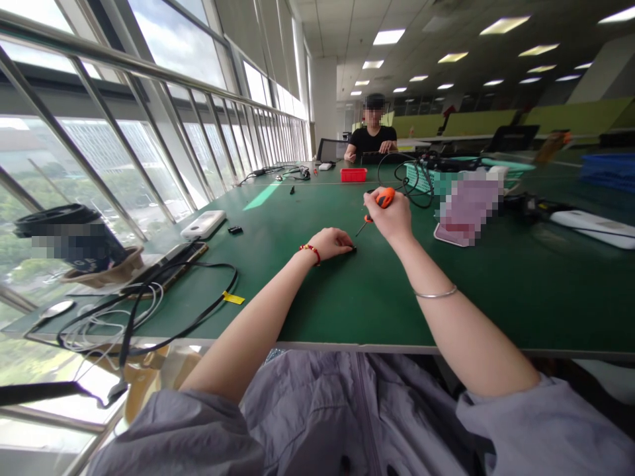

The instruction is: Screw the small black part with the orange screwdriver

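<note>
The right hand (393, 215) is curled round an orange screwdriver (385, 196) that slants down toward the left hand (328, 244), which sits low on the bench (360, 301), nearly closed, pinching a small black part (354, 249).

A loose greyish-lavender fabric garment (307, 403) is creasing into soft folds, a darker vertical seam (363, 403) running down its front. Wide matching sleeves (188, 436) are ending around the elbows. A thin red bracelet with gold-coloured beads (314, 252) is circling the left wrist; a slim silver-coloured bangle (437, 296) is ringing the right forearm.
</note>
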A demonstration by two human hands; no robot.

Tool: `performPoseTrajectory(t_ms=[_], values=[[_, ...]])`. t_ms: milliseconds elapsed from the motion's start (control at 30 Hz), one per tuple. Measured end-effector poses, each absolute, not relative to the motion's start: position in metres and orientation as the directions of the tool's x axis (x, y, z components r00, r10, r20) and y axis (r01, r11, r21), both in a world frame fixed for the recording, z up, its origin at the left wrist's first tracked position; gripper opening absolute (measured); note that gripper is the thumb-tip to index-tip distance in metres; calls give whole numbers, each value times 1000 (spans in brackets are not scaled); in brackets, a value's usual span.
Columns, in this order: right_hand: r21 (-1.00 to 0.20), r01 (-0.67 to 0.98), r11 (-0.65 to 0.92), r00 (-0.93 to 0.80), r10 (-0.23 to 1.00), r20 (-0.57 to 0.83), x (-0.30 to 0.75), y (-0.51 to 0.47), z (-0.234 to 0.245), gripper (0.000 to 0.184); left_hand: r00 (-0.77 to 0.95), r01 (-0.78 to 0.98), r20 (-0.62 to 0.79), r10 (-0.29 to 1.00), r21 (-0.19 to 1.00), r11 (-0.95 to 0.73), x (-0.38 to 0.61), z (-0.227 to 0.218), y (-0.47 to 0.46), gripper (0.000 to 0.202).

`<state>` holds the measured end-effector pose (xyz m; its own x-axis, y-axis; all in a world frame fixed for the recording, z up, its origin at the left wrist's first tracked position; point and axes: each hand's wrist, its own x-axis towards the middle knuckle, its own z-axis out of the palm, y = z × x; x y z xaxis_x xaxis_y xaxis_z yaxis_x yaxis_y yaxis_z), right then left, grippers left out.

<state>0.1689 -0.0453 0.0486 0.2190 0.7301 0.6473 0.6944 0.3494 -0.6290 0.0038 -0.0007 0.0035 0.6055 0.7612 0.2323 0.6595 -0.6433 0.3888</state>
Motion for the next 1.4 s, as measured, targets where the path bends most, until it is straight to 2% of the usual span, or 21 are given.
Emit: performPoseTrajectory(t_ms=[133,233,400,533,667,900,1200,1400], values=[[-496,801,334,155,684,712,174,-39,41,27,598,667,237,766,385,-639,3,5,-1,20],[-397,865,306,81,696,714,179,-33,35,29,574,679,264,775,376,-630,3,6,-3,19],[-363,899,246,23,799,600,185,-29,32,33,517,708,287,806,385,-592,3,6,-4,17],[-315,875,367,-183,855,485,189,-26,26,27,464,715,282,840,440,-543,2,5,-3,16],[-246,862,444,-328,857,398,190,-20,19,32,434,702,293,852,483,-524,2,3,-1,16],[-144,880,452,-374,849,374,185,-19,16,23,416,638,314,854,568,-519,3,3,-2,16],[-158,879,450,-377,858,348,180,-25,19,21,388,514,221,895,753,-410,1,-1,5,15],[-138,889,437,-384,875,296,179,-26,22,24,378,483,181,908,798,-360,-1,-1,5,19]])
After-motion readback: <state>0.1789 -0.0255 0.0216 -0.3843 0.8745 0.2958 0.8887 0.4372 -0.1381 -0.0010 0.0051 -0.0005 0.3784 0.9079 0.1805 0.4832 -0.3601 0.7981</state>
